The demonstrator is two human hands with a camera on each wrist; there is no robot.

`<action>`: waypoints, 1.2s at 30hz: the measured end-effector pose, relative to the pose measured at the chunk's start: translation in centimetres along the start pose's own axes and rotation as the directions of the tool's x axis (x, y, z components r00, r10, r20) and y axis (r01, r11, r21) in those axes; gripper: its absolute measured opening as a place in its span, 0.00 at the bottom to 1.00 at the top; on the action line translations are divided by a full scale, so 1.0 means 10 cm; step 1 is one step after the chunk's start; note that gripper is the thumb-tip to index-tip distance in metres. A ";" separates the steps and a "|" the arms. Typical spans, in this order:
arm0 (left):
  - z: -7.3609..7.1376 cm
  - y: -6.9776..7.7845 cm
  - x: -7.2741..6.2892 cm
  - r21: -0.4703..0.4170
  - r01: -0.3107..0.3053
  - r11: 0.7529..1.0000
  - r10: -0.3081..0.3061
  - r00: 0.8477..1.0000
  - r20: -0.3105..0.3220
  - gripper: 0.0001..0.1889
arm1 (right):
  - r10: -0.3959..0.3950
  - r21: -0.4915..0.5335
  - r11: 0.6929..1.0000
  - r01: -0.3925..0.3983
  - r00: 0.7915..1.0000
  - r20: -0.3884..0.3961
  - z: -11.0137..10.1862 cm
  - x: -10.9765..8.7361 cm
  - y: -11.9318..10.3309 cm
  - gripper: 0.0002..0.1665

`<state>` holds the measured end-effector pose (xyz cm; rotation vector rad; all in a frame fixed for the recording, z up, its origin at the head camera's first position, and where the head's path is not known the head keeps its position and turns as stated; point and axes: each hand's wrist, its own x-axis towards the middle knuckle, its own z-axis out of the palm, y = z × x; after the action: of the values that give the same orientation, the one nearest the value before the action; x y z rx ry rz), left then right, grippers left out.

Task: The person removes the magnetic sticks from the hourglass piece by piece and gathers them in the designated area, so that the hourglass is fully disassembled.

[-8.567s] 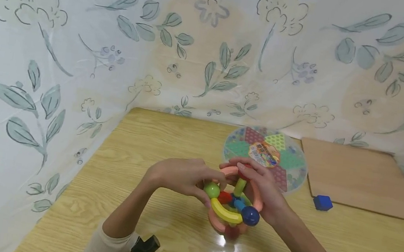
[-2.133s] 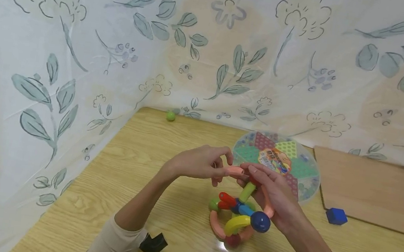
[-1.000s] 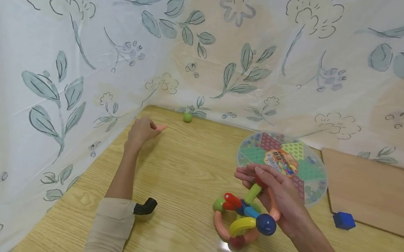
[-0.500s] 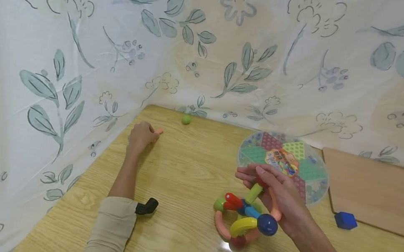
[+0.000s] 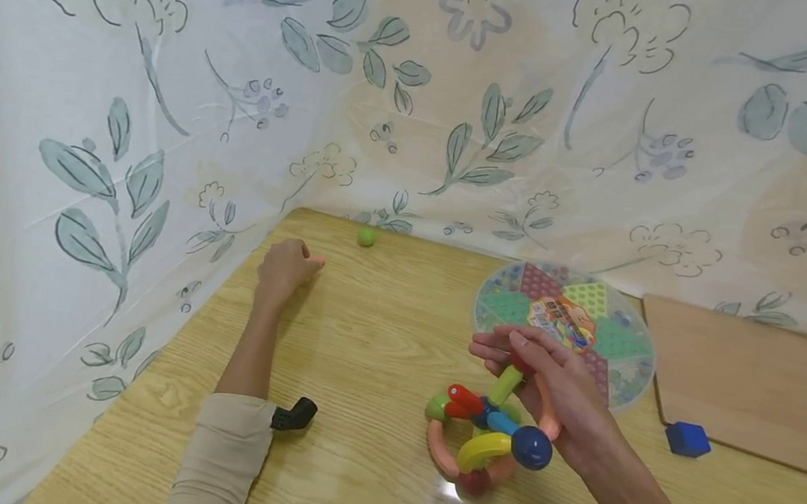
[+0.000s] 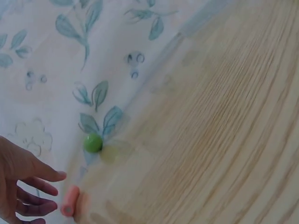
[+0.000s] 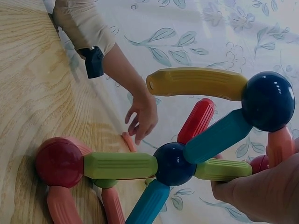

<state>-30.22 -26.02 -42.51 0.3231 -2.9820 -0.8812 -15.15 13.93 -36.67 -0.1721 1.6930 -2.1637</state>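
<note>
A magnetic stick-and-ball model stands on the table, with a dark blue ball (image 5: 531, 448), a yellow curved rod (image 5: 483, 448), a red rod (image 5: 463, 398) and pink curved rods (image 5: 441, 450) round its base. My right hand (image 5: 561, 372) holds it near the top, thumb by a red ball (image 5: 522, 362); the right wrist view shows several of its rods up close. Far to the left, my left hand (image 5: 284, 269) hovers with loosely spread fingers beside a loose pink curved rod (image 6: 70, 201). In the left wrist view the fingertips are apart from that rod. Beyond it lies a loose green ball (image 6: 93, 143).
A round Chinese checkers board (image 5: 502, 308) lies behind the model. To its right are a wooden board (image 5: 751, 379) and a small blue block (image 5: 687, 439). Floral cloth (image 5: 422, 103) hangs along the table's back and left edges.
The green ball and a pink curved rod came off the model and now lie at the back left. My left hand carried the rod there and let go. The right hand stayed at the model.
</note>
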 end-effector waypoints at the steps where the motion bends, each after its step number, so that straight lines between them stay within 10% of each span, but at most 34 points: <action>1: 0.00 0.05 -0.02 0.015 -0.015 1.000 0.015 1.000 -0.005 0.18 | -0.002 -0.001 1.000 0.002 1.000 -0.002 0.00 0.00 0.00 0.17; 8: -0.05 0.68 -0.25 0.006 -0.224 0.975 0.221 0.968 0.119 0.28 | -0.015 0.021 1.000 0.015 1.000 -0.012 0.00 -0.01 0.00 0.14; 11: -0.06 1.00 -0.44 -0.091 -0.403 0.911 0.413 0.882 0.226 0.28 | -0.015 0.015 1.000 0.015 1.000 -0.016 0.01 -0.01 0.01 0.16; 18: -0.07 1.55 -1.06 -0.245 -0.667 0.704 0.702 0.599 0.385 0.20 | 0.009 0.017 1.000 -0.009 1.000 -0.020 0.03 0.01 0.00 0.20; 25: -0.21 1.73 -1.53 -0.288 -0.754 0.590 0.791 0.467 0.395 0.15 | 0.030 -0.018 0.999 -0.031 0.997 -0.066 0.03 -0.02 -0.01 0.19; 32: -0.23 1.84 -1.91 -0.351 -0.808 0.473 0.835 0.284 0.472 0.13 | 0.001 -0.048 0.999 -0.003 0.999 -0.045 -0.01 -0.04 0.01 0.19; 36: -0.14 1.89 -2.06 -0.248 -0.850 0.464 0.799 0.281 0.532 0.17 | -0.019 -0.008 1.000 0.019 1.000 0.011 -0.01 -0.03 0.01 0.17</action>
<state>-13.60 -7.13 -30.23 -1.7180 -2.8774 -0.7378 -14.85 14.16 -36.79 -0.2023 1.7009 -2.1666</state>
